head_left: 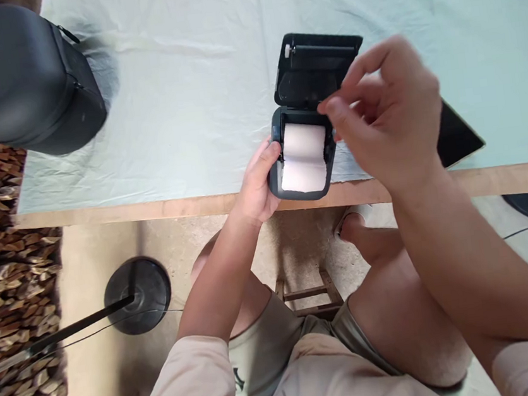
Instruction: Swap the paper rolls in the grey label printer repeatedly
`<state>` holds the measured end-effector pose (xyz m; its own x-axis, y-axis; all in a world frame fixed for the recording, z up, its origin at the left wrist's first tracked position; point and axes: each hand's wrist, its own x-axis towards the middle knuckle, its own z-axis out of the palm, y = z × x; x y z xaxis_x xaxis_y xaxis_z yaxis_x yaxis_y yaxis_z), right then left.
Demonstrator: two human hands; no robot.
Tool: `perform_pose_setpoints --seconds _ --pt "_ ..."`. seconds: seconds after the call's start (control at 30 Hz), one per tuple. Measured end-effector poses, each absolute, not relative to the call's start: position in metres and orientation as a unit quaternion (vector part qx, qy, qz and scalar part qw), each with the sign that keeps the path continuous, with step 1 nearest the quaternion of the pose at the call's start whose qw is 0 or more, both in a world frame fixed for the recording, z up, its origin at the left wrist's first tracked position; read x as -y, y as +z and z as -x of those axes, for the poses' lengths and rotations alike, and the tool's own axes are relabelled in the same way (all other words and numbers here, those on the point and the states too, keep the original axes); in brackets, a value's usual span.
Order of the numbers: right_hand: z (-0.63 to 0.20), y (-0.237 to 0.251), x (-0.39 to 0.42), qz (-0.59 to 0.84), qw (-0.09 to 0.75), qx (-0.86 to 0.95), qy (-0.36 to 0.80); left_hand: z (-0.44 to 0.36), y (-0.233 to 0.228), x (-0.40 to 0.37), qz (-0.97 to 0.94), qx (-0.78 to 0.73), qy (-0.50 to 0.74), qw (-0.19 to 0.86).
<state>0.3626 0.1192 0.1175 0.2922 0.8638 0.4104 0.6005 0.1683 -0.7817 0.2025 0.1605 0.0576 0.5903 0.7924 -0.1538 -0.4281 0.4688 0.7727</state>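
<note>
Reading the clock from the printer's middle, twelve pointing away from you, your left hand (pixel 260 182) was clamped on the printer (pixel 300 117) from between eight and nine o'clock, its thumb on the near rim and its fingers mostly hidden behind the body. Your right hand (pixel 384 105) hung between two and three o'clock, fingers curled, thumb and index tips close together by the hinge at about one. Whether those tips met, pinched anything or touched the printer, you could not tell from this view.

The printer sat above the front edge of the tabletop (pixel 187 105), its six o'clock end over the wooden border; whether it rested there was unclear. It looked light and stiff, a smooth shell that might slide in a loose grip. The lid (pixel 313 68) stood open toward twelve and one, and its hinge seemed the fragile part, so the body's sides at nine and three were the better hold. The paper (pixel 306 171) inside looked soft and easily creased, best handled by its edges.

Farther out, a black panel (pixel 457 134) lay at three, partly behind your right wrist, and a dark case (pixel 34 81) stood well apart toward ten.
</note>
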Motion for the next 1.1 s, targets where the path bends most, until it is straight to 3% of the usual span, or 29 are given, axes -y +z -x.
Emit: perform_pose_setpoints --seconds 0.13,0.27,0.37,0.53,0.6,0.9,1.03,1.1 --pt "-0.361 0.116 -0.12 0.717 0.244 0.646 0.091 -0.202 0.059 -0.159 -0.375 -0.271 0.362 0.809" --pt "-0.362 0.118 -0.124 0.738 0.157 0.642 0.135 -0.202 0.058 -0.159 -0.387 -0.276 0.357 0.804" --pt "-0.366 0.125 -0.121 0.718 0.213 0.639 0.175 -0.202 0.056 -0.16 -0.373 -0.273 0.361 0.81" --pt "-0.388 0.124 -0.116 0.61 0.497 0.49 0.375 -0.202 0.056 -0.163 -0.325 -0.264 0.391 0.82" --pt "-0.397 0.11 -0.118 0.594 0.556 0.425 0.397 -0.202 0.055 -0.164 -0.307 -0.255 0.395 0.827" --pt "-0.393 0.062 -0.115 0.622 0.52 0.482 0.334 -0.203 0.055 -0.165 -0.313 -0.257 0.408 0.818" --pt "-0.393 0.06 -0.112 0.693 0.408 0.574 0.159 -0.203 0.055 -0.165 -0.314 -0.268 0.406 0.815" --pt "-0.394 0.06 -0.11 0.714 0.354 0.591 0.125 -0.203 0.054 -0.165 -0.309 -0.267 0.402 0.819"
